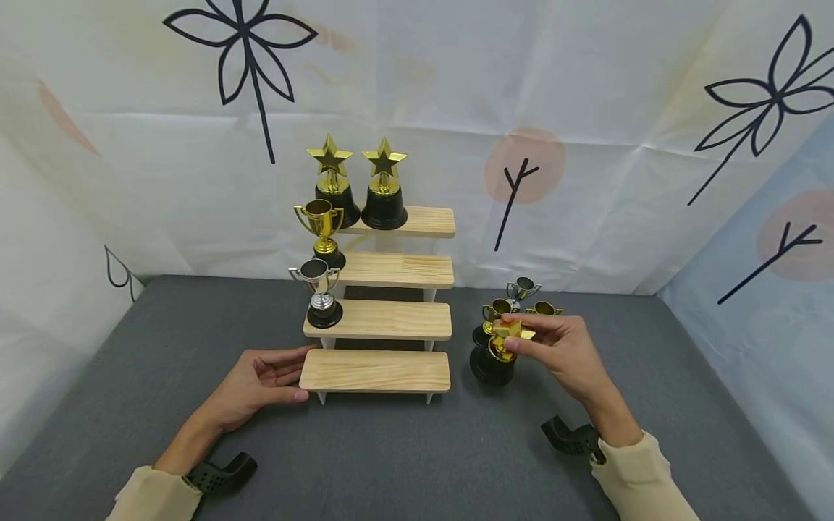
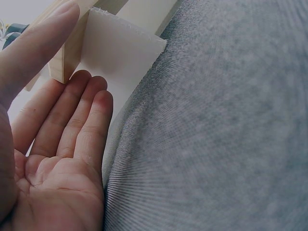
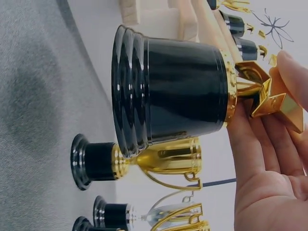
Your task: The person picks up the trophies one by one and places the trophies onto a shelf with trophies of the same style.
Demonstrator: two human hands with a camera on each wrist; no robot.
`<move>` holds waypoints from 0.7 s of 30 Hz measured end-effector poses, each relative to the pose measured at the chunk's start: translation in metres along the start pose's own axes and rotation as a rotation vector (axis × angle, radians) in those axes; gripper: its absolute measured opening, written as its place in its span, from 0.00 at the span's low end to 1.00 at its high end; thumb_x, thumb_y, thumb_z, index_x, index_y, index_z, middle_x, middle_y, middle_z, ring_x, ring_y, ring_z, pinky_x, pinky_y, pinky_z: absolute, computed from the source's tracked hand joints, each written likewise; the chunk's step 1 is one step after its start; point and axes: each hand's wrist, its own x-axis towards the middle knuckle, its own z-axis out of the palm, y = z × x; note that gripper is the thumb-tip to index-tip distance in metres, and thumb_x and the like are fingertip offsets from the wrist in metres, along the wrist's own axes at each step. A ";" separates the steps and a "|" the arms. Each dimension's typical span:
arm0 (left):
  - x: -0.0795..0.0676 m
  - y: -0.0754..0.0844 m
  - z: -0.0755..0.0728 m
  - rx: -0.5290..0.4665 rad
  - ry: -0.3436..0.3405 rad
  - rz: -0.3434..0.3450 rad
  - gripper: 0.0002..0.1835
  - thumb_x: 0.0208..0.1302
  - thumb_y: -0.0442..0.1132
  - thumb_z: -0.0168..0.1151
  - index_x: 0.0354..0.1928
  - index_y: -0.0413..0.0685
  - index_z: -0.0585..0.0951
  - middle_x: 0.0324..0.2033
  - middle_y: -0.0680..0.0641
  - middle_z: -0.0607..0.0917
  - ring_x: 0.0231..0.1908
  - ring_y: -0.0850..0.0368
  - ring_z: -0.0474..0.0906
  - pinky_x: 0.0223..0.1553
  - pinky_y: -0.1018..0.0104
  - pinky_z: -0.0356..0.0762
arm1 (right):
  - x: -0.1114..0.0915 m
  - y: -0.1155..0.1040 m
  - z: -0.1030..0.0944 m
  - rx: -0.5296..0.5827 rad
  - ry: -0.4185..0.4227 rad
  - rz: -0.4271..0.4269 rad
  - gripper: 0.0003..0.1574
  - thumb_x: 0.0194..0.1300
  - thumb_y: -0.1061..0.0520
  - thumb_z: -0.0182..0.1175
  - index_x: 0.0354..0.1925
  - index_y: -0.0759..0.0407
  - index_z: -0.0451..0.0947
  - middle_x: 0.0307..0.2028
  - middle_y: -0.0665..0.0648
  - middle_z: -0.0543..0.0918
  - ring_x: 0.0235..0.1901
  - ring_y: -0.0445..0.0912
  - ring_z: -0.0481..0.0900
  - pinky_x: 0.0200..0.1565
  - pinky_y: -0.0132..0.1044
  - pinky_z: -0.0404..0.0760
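My right hand [image 1: 554, 347] pinches a gold star trophy [image 3: 185, 86] by its star top. The trophy's black base is tilted and looks raised off the table in the right wrist view. Behind it stand two gold cup trophies [image 3: 168, 156] and a silver cup trophy [image 1: 523, 288], partly hidden. My left hand [image 1: 270, 380] rests beside the left end of the lowest step of a wooden display stand [image 1: 374, 370], fingers extended against the board. Two star trophies [image 1: 384, 184] stand on the top step, a gold cup [image 1: 321, 224] and a silver cup [image 1: 319, 289] on the steps below.
The four-step stand has white supports [image 2: 118, 48] and stands on a grey cloth-covered table [image 1: 391, 456]. A white patterned backdrop [image 1: 586, 130] rises behind the table. Each wrist carries a black camera mount [image 1: 221, 474].
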 end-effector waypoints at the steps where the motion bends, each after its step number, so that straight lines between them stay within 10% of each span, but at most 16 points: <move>1: 0.000 0.000 0.000 -0.004 -0.001 0.001 0.39 0.55 0.19 0.71 0.66 0.13 0.63 0.62 0.47 0.80 0.58 0.58 0.80 0.57 0.63 0.81 | 0.000 -0.001 0.000 0.002 0.005 -0.001 0.22 0.61 0.70 0.70 0.54 0.75 0.81 0.48 0.48 0.88 0.40 0.43 0.85 0.37 0.33 0.88; 21: 0.000 -0.001 -0.001 -0.014 -0.012 0.005 0.38 0.56 0.18 0.70 0.67 0.14 0.62 0.61 0.51 0.80 0.59 0.58 0.79 0.58 0.62 0.81 | -0.002 -0.018 0.002 0.038 0.038 -0.023 0.22 0.61 0.70 0.70 0.53 0.76 0.81 0.47 0.51 0.89 0.39 0.45 0.87 0.38 0.33 0.89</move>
